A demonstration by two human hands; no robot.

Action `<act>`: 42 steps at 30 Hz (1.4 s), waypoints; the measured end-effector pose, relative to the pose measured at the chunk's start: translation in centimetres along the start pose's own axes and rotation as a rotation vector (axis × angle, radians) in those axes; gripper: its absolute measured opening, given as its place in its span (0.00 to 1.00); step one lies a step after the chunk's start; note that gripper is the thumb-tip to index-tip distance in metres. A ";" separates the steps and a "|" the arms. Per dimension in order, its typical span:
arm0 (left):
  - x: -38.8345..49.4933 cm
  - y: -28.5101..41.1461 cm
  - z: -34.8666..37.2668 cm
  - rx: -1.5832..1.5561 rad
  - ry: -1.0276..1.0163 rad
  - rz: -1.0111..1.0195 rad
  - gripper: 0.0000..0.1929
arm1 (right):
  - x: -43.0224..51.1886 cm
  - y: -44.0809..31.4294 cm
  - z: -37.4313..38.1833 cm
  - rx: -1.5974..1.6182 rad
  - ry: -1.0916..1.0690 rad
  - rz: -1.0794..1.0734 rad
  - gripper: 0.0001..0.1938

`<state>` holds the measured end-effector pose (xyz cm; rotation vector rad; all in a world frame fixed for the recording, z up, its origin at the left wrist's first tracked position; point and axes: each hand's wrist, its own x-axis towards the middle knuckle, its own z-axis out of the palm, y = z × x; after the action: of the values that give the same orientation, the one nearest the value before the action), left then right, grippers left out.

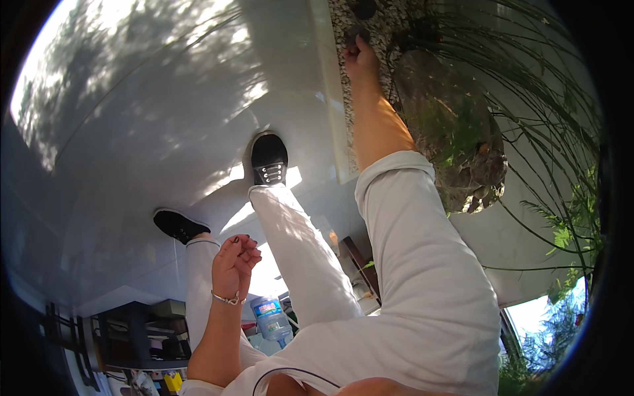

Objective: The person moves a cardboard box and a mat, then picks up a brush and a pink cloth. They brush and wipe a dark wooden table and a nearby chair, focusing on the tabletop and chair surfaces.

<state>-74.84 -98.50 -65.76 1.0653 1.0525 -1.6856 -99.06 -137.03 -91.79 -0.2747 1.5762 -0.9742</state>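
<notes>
My right hand (363, 60) reaches far forward over a bed of pale pebbles (386, 24). Its curled fingers and thumb are at a dark rounded stone (356, 33); whether they grip it I cannot tell. Just beyond sits a second dark stone (364, 8). Beside my right forearm stands a large rough brown rock (441, 109). My left hand (236, 262), with a silver bracelet (227, 298) at its wrist, hangs in front of my white trousers (302, 247). Its fingers are loosely bent and slightly apart, with nothing seen in them.
A pale raised edge (329, 94) borders the pebbles. Thin green stems (525, 79) arch over the right side. My black shoes (269, 158) stand on the sunlit grey floor (163, 123). Behind me are an upside-down-looking water bottle (271, 319) and a dark shelf (129, 331).
</notes>
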 end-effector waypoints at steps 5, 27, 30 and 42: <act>0.5 0.4 0.1 -0.006 0.005 0.008 0.08 | -0.8 -0.9 -0.3 -0.173 -0.054 0.066 0.05; -0.2 1.5 0.5 -0.080 -0.046 0.020 0.09 | -0.6 -2.3 0.0 -0.963 -0.377 -0.286 0.07; -0.3 1.6 0.6 -0.080 -0.040 0.028 0.09 | -0.9 -2.3 0.4 -0.926 -0.357 -0.277 0.08; -0.6 2.2 0.7 -0.081 -0.065 0.026 0.09 | -0.2 -3.6 1.0 -1.697 -0.199 -0.443 0.15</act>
<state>-72.83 -99.67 -65.47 0.9624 1.0516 -1.6325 -99.33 -139.62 -89.05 -1.8433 1.8009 0.3577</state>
